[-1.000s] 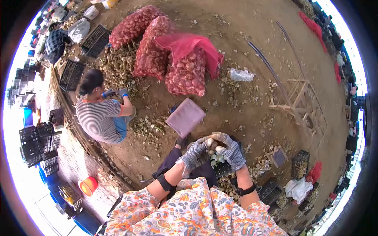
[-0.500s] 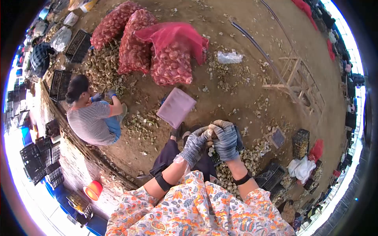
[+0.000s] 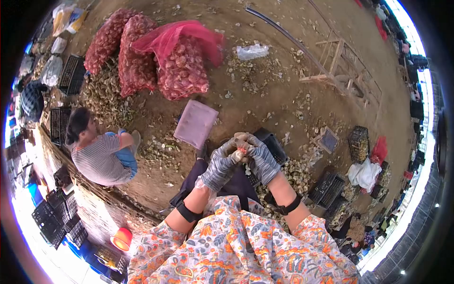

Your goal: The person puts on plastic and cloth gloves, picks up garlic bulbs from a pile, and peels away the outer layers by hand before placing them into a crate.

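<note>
Dusty dirt ground, littered with papery husks. Pinches a small, knobbly pale bulb [image 3: 240, 147] between left hand [image 3: 218, 164] and right hand [image 3: 260, 159], pressed together in grey knit gloves, just this side of a black slatted crate [image 3: 274, 143]. Sits equally near both hands; long axis unclear. Beyond crate, bulging red mesh sacks [image 3: 182, 68].
</note>
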The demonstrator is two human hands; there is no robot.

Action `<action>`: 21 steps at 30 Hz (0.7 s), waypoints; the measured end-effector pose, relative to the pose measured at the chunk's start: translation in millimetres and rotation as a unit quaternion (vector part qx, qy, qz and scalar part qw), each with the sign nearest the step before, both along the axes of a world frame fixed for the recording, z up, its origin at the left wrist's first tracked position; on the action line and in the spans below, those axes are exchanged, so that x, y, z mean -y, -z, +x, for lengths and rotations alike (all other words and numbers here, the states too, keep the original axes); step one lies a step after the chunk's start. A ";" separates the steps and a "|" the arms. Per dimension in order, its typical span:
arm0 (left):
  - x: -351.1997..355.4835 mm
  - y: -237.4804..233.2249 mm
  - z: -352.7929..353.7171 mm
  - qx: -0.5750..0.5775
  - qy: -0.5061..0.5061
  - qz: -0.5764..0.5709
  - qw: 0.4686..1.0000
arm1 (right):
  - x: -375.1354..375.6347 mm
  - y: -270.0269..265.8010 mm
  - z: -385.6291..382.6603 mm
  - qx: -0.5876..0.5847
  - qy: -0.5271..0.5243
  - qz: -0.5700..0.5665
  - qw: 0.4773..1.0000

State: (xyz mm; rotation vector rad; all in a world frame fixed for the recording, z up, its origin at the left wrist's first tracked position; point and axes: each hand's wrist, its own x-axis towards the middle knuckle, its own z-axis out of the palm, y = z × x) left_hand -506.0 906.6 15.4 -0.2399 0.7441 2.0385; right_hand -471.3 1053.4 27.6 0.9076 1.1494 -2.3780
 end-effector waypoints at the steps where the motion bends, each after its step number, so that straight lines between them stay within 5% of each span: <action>1: -5.2 -4.4 -0.3 0.000 0.004 -0.001 1.000 | -4.6 5.5 4.5 0.007 0.011 -0.100 0.995; 7: -37.4 -2.7 3.0 0.070 0.066 0.062 0.993 | -31.3 30.2 40.8 0.062 0.072 -0.084 0.992; 9: -56.4 2.5 15.1 0.064 0.042 0.009 0.997 | -41.6 32.9 42.8 0.075 -0.005 0.248 0.966; 11: -69.4 8.2 22.6 0.017 0.050 -0.151 0.987 | -47.2 15.6 39.2 0.027 0.025 0.328 0.944; 13: -80.4 8.9 26.0 0.032 0.049 -0.142 0.988 | -59.7 -8.8 40.5 0.016 -0.034 0.528 0.848; 14: -84.6 4.4 25.3 0.080 0.058 -0.145 0.984 | -68.6 1.9 48.5 -0.055 -0.068 0.655 0.750; 15: -89.4 0.0 26.0 0.129 0.066 -0.149 0.978 | -73.6 1.4 54.8 -0.049 -0.068 0.652 0.754; 17: -104.0 -7.3 29.7 0.145 0.068 -0.134 0.978 | -81.7 -1.8 61.0 -0.142 -0.128 0.783 0.592; 21: -139.3 -13.7 31.8 0.141 0.080 -0.175 0.971 | -91.8 14.6 75.6 -0.114 -0.152 0.790 0.583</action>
